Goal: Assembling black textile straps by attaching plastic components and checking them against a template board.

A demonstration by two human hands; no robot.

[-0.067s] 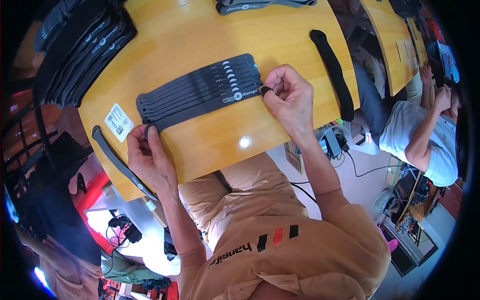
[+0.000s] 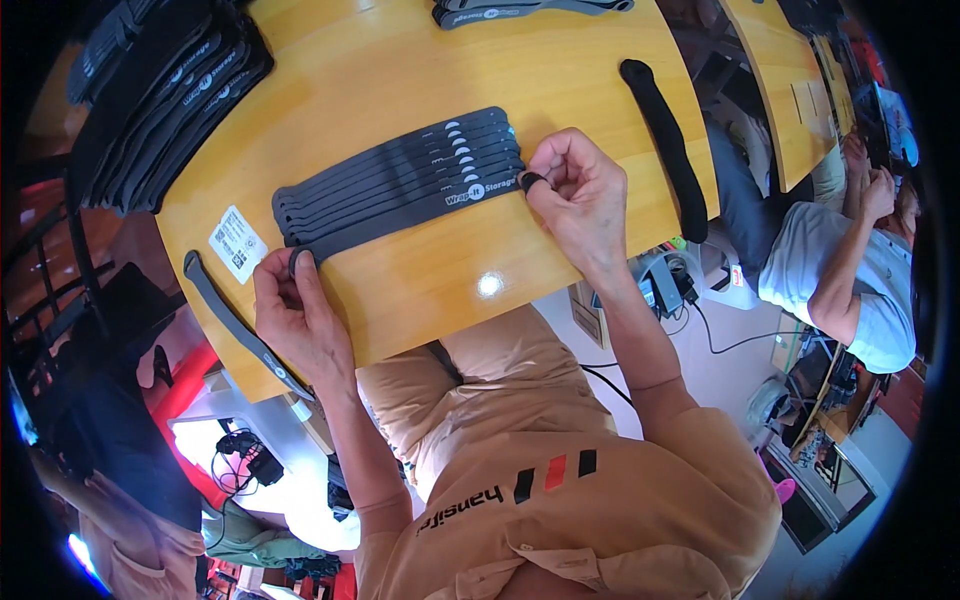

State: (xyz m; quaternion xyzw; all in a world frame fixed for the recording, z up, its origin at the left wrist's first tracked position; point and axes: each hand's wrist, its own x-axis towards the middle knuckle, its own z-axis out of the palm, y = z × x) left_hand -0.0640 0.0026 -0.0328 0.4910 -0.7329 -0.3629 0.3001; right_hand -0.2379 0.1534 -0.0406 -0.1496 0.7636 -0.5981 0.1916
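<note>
Thumb and fingers of the left hand point(image 2: 305, 318) and right hand point(image 2: 588, 200) pinch opposite ends of a gray strap point(image 2: 400, 222), their grip hiding its tips, at the table's point(image 2: 430, 300) near side. Its long axis runs left to right, slanting away rightward, before partly covered, overlapping straps point(image 2: 385, 165). The upper edge crops another bundle point(image 2: 535, 10).

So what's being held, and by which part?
The front grey strap of the row, by its ends: left fingers on one, right fingers on the other.
</note>
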